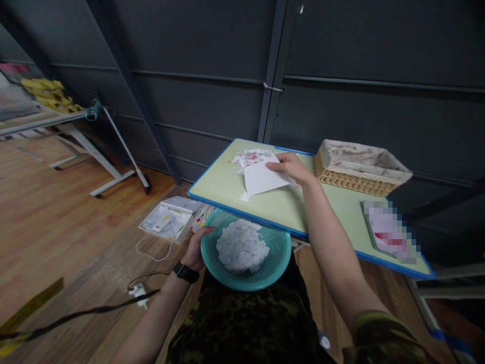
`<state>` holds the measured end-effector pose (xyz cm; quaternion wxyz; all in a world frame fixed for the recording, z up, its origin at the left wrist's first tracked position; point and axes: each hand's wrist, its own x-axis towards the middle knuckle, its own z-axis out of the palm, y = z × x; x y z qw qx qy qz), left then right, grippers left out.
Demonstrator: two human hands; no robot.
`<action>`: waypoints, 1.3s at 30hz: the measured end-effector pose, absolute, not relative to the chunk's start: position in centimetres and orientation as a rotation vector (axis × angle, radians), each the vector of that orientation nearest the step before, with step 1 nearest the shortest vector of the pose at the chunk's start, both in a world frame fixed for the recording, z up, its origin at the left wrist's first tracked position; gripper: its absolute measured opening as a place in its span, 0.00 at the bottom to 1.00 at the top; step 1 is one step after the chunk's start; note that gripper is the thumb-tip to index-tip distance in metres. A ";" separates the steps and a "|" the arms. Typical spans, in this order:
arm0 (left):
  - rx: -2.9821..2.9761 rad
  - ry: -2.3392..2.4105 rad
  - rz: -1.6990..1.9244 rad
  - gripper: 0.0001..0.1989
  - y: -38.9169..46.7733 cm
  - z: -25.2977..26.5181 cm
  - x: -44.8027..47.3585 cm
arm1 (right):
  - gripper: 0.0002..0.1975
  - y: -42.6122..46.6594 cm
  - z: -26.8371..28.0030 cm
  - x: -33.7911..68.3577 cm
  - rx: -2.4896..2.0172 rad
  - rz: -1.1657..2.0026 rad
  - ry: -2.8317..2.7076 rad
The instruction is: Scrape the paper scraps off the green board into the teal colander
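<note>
My left hand (197,247) grips the left rim of a teal plastic colander (278,258), which is held just below the table's front edge. White paper scraps (242,246) are heaped inside it. Over the tabletop, my right hand (290,168) pinches a flat white card (263,177), thumb on top and fingers behind. The card is tilted, and its lower edge is close to the table surface. Just behind it lies a pile of torn paper scraps (252,155), some with reddish print. One small scrap (245,196) rests apart in front of the card.
The pale green table (215,182) has a blue edge. On its right stand a lined wicker basket (359,169) and a blurred-out flat item (390,232). An open white box (166,220), a power strip (139,293) and cables lie on the floor at left. Dark panels rise behind.
</note>
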<state>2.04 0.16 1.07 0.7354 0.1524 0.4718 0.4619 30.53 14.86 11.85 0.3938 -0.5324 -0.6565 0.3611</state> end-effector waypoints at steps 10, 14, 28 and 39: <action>0.334 1.044 1.006 0.08 0.2 0.9 1.9 | 0.18 14.8 11.4 30.1 -1.281 1.067 -1.740; 0.341 1.052 1.001 0.08 0.1 1.0 1.9 | 0.20 14.7 11.5 30.1 -1.239 1.067 -1.764; 0.351 1.064 1.004 0.11 0.1 1.1 1.9 | 0.23 14.8 11.5 30.1 -1.232 1.052 -1.795; 0.331 1.053 0.988 0.09 0.2 0.8 1.9 | 0.22 15.3 11.3 30.7 -1.337 0.888 -1.686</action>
